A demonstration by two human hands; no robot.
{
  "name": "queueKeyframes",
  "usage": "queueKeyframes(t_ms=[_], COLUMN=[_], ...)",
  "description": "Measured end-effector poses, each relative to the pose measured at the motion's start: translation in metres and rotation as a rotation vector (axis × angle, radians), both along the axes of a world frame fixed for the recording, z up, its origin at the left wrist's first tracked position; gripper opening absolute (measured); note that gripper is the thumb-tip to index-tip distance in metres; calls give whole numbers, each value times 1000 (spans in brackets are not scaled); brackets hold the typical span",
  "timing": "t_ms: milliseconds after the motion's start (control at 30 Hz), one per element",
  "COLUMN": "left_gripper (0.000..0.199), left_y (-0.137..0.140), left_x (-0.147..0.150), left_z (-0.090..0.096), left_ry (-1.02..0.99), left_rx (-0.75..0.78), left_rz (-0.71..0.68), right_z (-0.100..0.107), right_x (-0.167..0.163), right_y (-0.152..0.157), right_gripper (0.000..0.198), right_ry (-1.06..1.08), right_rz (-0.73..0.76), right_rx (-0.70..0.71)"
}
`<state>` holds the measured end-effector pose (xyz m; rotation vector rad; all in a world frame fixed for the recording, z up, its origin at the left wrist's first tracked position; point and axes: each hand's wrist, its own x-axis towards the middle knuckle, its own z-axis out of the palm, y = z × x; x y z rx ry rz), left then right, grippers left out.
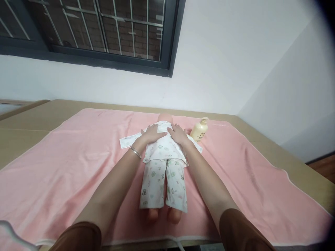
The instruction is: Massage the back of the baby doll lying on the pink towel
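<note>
A baby doll (pixel 165 118) lies stretched out in the middle of a pink cloth, its head toward the wall and its feet toward me. It wears a white printed top (pixel 163 148) and matching trousers (pixel 154 181); one sleeve spreads out to the left. My left hand (pixel 153 134) rests flat on the left side of the doll's upper body, fingers spread. On the right side, my right hand (pixel 179 133) lies flat in the same way, its thumb pointing inward. Both palms touch the top, and neither hand grips anything. Whether the doll faces up or down, I cannot tell.
Just right of my right hand stands a cream pump bottle (pixel 199 130). The pink cloth (pixel 230 174) covers much of a wooden table (pixel 68 106). Behind the table rises a white wall (pixel 209 69) with a dark-framed barred window (pixel 104 31). A pale cable crosses the lower left corner.
</note>
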<state>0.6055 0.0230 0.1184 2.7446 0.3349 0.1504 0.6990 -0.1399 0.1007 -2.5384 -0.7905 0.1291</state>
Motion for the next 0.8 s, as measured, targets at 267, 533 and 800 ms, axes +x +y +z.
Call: queueKeyframes(t_ms=[267,533,800], left_gripper=[34,47,75], left_y=[-32,-24,-6], left_x=[-17,-11,4], left_z=[26,16,-15], left_ry=[6,-73,-73], left_rx=[113,103,-39], left_rz=[-109,-81,0], right_z=[30,51,-1], right_x=[-32,-40,1], right_y=[1,-6,1], right_gripper=[42,43,60], right_ry=[-184,-135,-54], right_rz=[147,129,-26], right_rx=[-149,-140,13])
